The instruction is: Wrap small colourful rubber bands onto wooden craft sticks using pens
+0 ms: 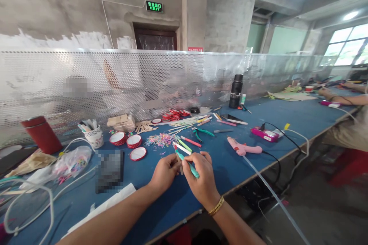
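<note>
My right hand (pixel 200 176) is closed around a teal marker pen (pixel 193 169), held like a writing tool. Its tip slants up and left towards a thin flat stick (pixel 181 169) pinched in my left hand (pixel 166 172). The stick's upper part looks red and its lower end brownish; whether the pen tip touches it I cannot tell. Just beyond the fingers lie a white pen (pixel 183 148), a light green pen (pixel 186 145) and a red pen (pixel 191 141). A heap of small coloured rubber bands (pixel 161 140) is spread to their left.
A pink glue gun (pixel 244 148) with its long glue stick lies at right, near a magenta power strip (pixel 265 134). Teal pliers (pixel 201 133), round red tins (pixel 133 140), a paper cup (pixel 94 137), a red flask (pixel 42 134) and a black bottle (pixel 236 92) stand around. A co-worker's arm (pixel 345 97) shows far right.
</note>
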Demonstrator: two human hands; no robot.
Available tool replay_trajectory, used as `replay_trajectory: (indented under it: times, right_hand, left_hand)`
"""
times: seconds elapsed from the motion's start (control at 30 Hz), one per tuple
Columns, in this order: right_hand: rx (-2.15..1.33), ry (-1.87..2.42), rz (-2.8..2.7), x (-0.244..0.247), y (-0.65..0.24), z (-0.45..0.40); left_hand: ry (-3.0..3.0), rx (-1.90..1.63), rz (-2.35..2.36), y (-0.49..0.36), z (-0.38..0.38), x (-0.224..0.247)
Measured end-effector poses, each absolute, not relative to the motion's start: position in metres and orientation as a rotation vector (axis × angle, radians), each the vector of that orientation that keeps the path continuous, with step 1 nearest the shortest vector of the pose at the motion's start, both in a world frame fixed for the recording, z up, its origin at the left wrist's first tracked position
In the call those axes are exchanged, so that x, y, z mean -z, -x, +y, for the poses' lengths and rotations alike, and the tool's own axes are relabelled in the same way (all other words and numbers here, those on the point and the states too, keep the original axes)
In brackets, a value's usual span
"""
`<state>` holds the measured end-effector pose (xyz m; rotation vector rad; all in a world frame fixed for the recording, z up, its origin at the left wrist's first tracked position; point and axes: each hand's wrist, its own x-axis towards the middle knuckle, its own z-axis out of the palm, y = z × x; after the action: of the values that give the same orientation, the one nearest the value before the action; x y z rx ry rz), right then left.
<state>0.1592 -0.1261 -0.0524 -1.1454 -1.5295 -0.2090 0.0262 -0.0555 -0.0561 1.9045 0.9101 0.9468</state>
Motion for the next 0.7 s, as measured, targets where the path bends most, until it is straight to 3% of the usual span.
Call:
replay_trajectory:
  times: [0.7]
  right_hand:
    - [0.201, 1.138, -1.499, 0.0533, -0.1602, -0.1244]
  left_hand:
    - [-1.895, -0.93, 0.919, -0.0267, -0.0566, 0.0545]
